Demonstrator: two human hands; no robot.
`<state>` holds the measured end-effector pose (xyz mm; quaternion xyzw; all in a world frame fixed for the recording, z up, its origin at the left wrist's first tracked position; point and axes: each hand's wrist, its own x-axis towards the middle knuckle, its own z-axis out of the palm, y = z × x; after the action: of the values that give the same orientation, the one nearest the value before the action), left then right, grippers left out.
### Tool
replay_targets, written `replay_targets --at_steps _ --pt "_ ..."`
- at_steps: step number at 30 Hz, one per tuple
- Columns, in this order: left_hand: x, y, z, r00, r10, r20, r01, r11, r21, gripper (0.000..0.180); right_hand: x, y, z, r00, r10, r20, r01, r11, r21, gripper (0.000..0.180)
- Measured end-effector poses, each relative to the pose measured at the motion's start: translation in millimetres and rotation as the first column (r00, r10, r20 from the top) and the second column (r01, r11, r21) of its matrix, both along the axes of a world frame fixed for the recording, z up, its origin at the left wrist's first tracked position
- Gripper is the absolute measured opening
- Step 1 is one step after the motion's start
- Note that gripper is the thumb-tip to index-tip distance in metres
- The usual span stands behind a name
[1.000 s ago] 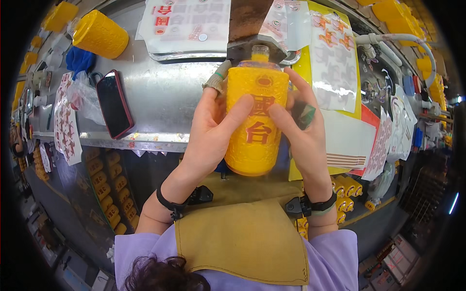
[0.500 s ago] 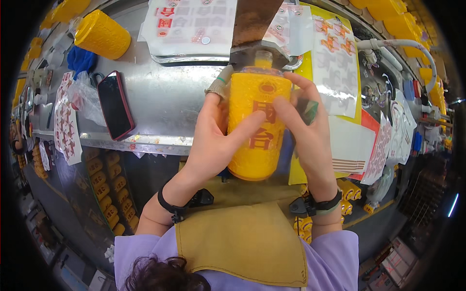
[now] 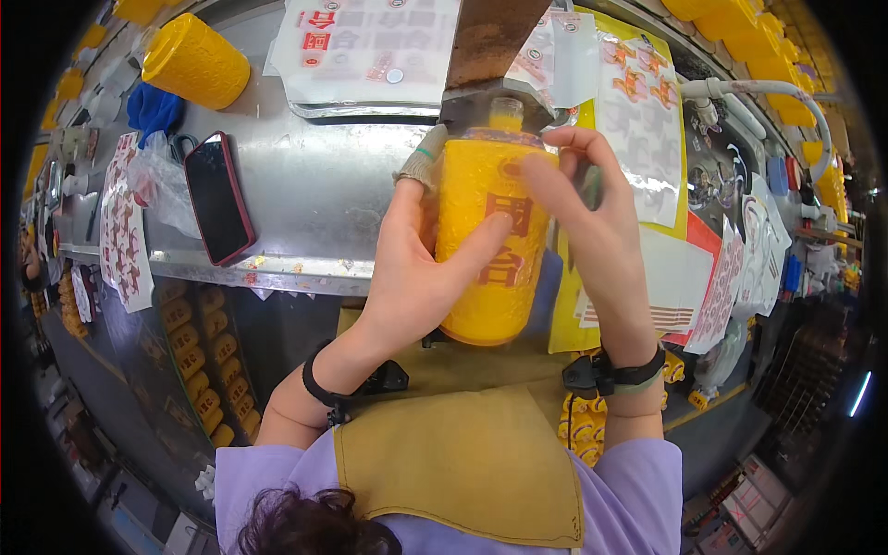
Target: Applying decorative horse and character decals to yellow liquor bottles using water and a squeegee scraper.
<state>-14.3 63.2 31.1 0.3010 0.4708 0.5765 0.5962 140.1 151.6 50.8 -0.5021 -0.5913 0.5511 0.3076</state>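
A yellow bottle [image 3: 476, 305] with a textured surface, a clear neck and red characters on its front is held upright over the front of the bench. My left hand [image 3: 416, 268] is closed round its left side, with the thumb across the front. A beige fabric cover with a green band sits on a left fingertip. My right hand [image 3: 592, 199] grips the upper right side. Its index fingertip is at the bottle's shoulder, and its blurred thumb lies over the small red emblem. The other right fingers are curled and partly hidden.
A dark metal post [image 3: 490, 46] stands just beyond the bottle. Sticker sheets [image 3: 370, 55] lie at the back, and more sheets [image 3: 638, 139] lie on a yellow board at right. A phone [image 3: 219, 199], a blue cloth [image 3: 155, 111] and another yellow container [image 3: 196, 63] are on the left.
My right hand has shifted slightly right, and its thumb has moved up over the emblem. A dark green patch beside its fingers no longer shows. The bottle and left hand are almost unchanged.
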Motion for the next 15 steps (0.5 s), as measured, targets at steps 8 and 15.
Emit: replay_targets --at_steps 8,15 --pt "4.3 1.1 -1.6 0.999 0.014 0.042 -0.014 1.0 0.019 0.073 9.3 21.1 33.0 0.998 0.012 0.059 -0.044 0.811 0.584 0.043" --pt "10.3 3.2 0.0 0.991 0.121 0.048 -0.123 0.992 0.042 0.05 -5.3 43.4 53.4 0.832 -0.052 0.553 -0.519 0.279 0.808 0.03"
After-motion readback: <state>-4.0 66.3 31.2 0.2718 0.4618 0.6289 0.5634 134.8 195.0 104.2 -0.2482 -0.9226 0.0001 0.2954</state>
